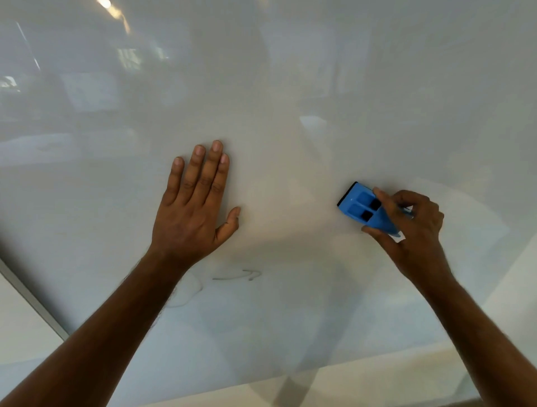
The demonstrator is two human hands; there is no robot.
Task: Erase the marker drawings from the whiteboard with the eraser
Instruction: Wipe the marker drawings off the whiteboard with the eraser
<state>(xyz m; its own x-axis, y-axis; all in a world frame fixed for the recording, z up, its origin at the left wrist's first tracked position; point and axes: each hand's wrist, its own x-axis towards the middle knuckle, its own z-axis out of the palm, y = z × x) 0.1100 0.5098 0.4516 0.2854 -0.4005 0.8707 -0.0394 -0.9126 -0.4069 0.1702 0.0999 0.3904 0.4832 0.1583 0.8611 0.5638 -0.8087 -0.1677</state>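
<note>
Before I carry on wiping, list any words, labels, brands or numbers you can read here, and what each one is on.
None readable.
Whiteboard: only a faint grey marker squiggle and a loop, not letters or numbers.
Blue eraser in the right hand: no label or brand visible.

Pale surface [23, 319] at lower left, beyond a grey metal frame strip [32, 299]. Cream-coloured band [377, 377] along the bottom, crossed by a grey diagonal shadow [293, 389]. Bright ceiling light [105, 3] glares at top left; dim room shapes show only as blurred reflections [87, 90].
</note>
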